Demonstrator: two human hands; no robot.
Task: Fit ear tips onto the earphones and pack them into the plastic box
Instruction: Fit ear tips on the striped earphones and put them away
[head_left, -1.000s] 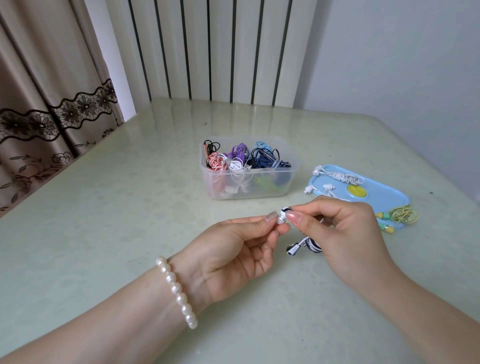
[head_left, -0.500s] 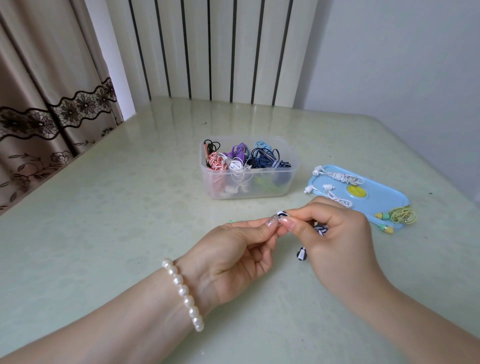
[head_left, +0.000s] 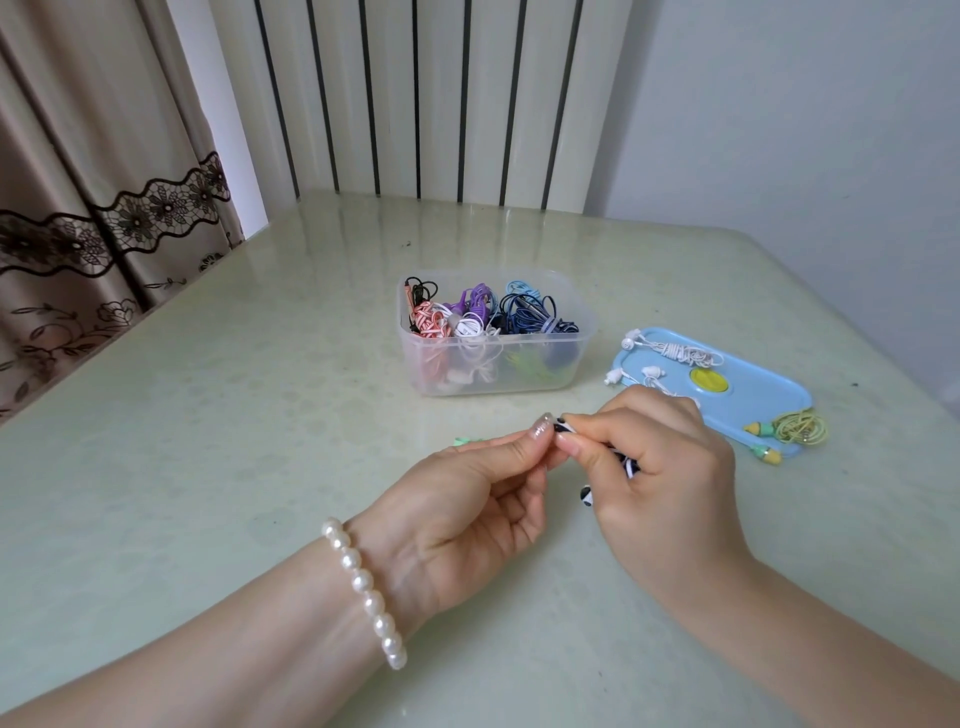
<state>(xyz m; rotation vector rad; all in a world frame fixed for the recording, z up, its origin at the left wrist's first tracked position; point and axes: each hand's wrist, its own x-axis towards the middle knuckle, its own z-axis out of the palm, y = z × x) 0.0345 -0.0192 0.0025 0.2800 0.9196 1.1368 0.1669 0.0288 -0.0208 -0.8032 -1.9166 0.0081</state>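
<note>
- Head view: the left hand (head_left: 467, 499) and right hand (head_left: 649, 457) meet fingertip to fingertip over the table (head_left: 208, 467). Both pinch one black-and-white earbud (head_left: 563, 428), probably so one hand steadies it while the other seats a tip; the tip itself is too small to tell.
- The right hand's other fingers curl round the bundled cable (head_left: 629, 464), which keeps it off the work. The second bud (head_left: 586, 496) hangs just below the pinch.
- The box (head_left: 496, 374) sits beyond the grip, near enough for an easy drop, and already holds many coiled sets.
- Right of the grip, a blue lid (head_left: 753, 395) carries white earphones (head_left: 675, 356) and a yellow-green set (head_left: 795, 428), seemingly waiting their turn.
- A small green piece (head_left: 464, 442) lies just left of the grip, perhaps a spare tip.
</note>
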